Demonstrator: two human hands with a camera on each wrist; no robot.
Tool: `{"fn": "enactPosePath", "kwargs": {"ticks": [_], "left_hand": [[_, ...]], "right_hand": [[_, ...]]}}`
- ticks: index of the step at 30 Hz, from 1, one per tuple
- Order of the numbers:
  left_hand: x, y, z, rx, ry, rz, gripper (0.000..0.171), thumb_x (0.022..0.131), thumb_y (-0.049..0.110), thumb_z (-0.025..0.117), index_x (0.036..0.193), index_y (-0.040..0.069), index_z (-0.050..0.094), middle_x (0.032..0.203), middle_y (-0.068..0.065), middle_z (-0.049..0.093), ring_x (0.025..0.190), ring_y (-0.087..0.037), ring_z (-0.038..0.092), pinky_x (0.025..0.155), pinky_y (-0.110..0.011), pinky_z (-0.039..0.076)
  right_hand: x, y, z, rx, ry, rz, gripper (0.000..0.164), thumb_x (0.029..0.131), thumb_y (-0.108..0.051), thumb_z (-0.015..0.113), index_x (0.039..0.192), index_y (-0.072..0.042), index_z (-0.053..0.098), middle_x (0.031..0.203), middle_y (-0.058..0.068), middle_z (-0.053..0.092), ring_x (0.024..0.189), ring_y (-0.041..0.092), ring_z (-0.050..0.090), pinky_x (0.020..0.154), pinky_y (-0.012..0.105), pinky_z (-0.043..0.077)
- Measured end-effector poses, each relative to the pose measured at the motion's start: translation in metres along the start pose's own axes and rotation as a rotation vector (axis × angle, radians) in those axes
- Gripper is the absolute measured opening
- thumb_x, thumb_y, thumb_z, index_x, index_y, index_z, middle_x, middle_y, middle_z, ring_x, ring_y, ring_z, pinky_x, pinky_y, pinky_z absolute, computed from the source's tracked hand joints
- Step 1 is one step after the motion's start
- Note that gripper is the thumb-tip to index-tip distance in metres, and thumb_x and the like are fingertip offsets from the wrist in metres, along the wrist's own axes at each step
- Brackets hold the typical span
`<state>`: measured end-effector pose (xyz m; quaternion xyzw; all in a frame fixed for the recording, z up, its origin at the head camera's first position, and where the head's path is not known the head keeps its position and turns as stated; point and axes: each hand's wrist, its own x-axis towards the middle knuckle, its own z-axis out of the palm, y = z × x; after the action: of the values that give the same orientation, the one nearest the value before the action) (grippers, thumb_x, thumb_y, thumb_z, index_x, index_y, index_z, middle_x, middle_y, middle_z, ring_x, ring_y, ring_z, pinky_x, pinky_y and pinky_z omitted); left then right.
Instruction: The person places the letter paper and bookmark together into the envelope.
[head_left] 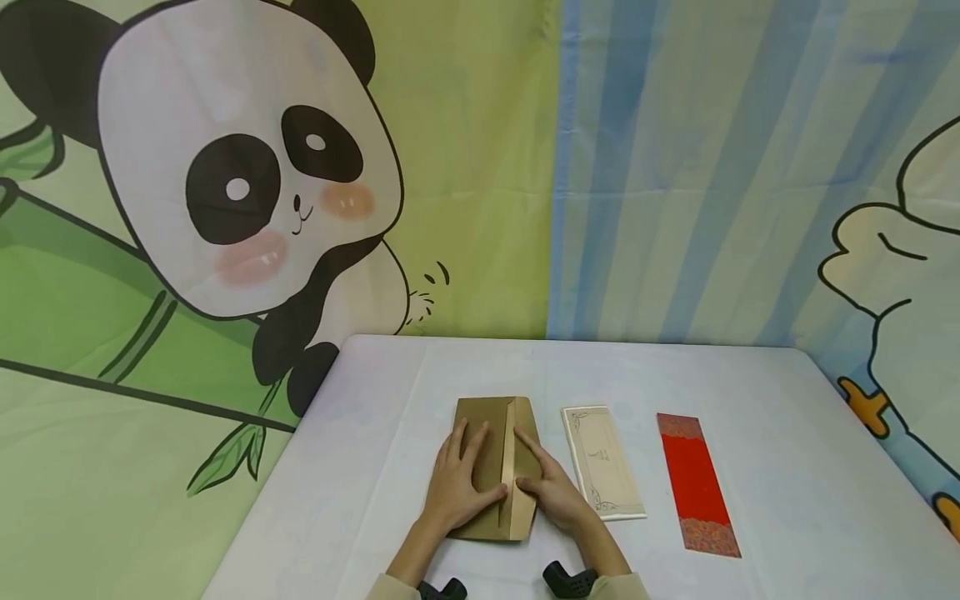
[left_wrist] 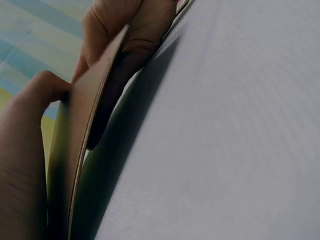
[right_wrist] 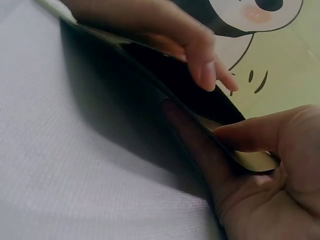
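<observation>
A brown kraft-paper folder (head_left: pixel 487 408) lies on the table, with a narrow folded strip along its right side. My left hand (head_left: pixel 453 492) rests on its left part with the fingers spread, the thumb stretched toward the strip. On the right edge, my right hand (head_left: pixel 558 493) pinches the folder. In the right wrist view that hand (right_wrist: pixel 260 185) has its thumb on top and fingers underneath the raised edge. The left wrist view shows the brown panel (left_wrist: pixel 90 100) tilted up off the table. What lies inside the folder is hidden.
Right of the folder lies a cream card (head_left: pixel 603 462) with a printed border. Farther right is a red strip (head_left: pixel 697 483) with patterned ends. All rest on a white-covered table (head_left: pixel 390 400); a cartoon panda curtain (head_left: pixel 465 167) hangs behind.
</observation>
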<state>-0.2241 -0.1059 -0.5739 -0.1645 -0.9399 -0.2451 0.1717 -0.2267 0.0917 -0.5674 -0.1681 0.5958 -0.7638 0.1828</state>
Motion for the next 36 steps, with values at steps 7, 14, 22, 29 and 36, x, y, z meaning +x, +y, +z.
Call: {"fn": "enactPosePath", "kwargs": {"ticks": [7, 14, 22, 29, 36], "left_hand": [[-0.0003, -0.0009, 0.0014, 0.002, 0.006, -0.002, 0.094, 0.069, 0.064, 0.062, 0.147, 0.029, 0.024, 0.15, -0.016, 0.019, 0.129, -0.041, 0.028, 0.095, -0.058, 0.032], [-0.0004, 0.0013, 0.0005, 0.047, 0.005, -0.024, 0.095, 0.066, 0.068, 0.061, 0.146, 0.03, 0.026, 0.151, -0.015, 0.016, 0.13, -0.04, 0.026, 0.098, -0.056, 0.028], [-0.0006, 0.0034, 0.0022, 0.081, 0.028, -0.031, 0.103, 0.061, 0.081, 0.053, 0.146, 0.03, 0.026, 0.152, -0.015, 0.012, 0.131, -0.04, 0.024, 0.098, -0.057, 0.027], [-0.0001, 0.0031, 0.0058, 0.099, 0.039, -0.055, 0.111, 0.056, 0.088, 0.048, 0.147, 0.028, 0.024, 0.152, -0.016, 0.01, 0.129, -0.043, 0.026, 0.097, -0.057, 0.026], [0.0003, 0.0045, 0.005, 0.091, 0.028, -0.07, 0.111, 0.057, 0.086, 0.049, 0.147, 0.026, 0.025, 0.152, -0.016, 0.01, 0.129, -0.042, 0.027, 0.099, -0.056, 0.026]], "right_hand": [[-0.0006, -0.0004, 0.0, -0.141, 0.05, 0.025, 0.079, 0.083, 0.01, 0.049, 0.148, -0.026, 0.022, 0.15, 0.017, 0.016, 0.128, 0.034, 0.031, 0.094, 0.036, 0.041], [0.0, -0.0012, 0.0005, -0.214, 0.066, -0.003, 0.081, 0.083, 0.011, 0.05, 0.148, -0.028, 0.022, 0.153, 0.004, 0.009, 0.136, 0.03, 0.012, 0.106, 0.046, 0.017], [-0.0006, -0.0044, 0.0026, -0.234, 0.061, -0.02, 0.082, 0.083, 0.011, 0.052, 0.148, -0.028, 0.021, 0.153, 0.004, 0.009, 0.138, 0.029, 0.004, 0.107, 0.051, 0.007], [0.0001, -0.0036, 0.0026, -0.282, 0.057, -0.049, 0.081, 0.083, 0.012, 0.052, 0.147, -0.027, 0.023, 0.153, 0.003, 0.011, 0.138, 0.03, 0.003, 0.106, 0.055, 0.007], [-0.0002, -0.0018, 0.0011, -0.264, 0.068, -0.042, 0.08, 0.082, 0.007, 0.056, 0.146, -0.029, 0.025, 0.153, 0.002, 0.013, 0.137, 0.027, 0.008, 0.107, 0.049, 0.011]]}}
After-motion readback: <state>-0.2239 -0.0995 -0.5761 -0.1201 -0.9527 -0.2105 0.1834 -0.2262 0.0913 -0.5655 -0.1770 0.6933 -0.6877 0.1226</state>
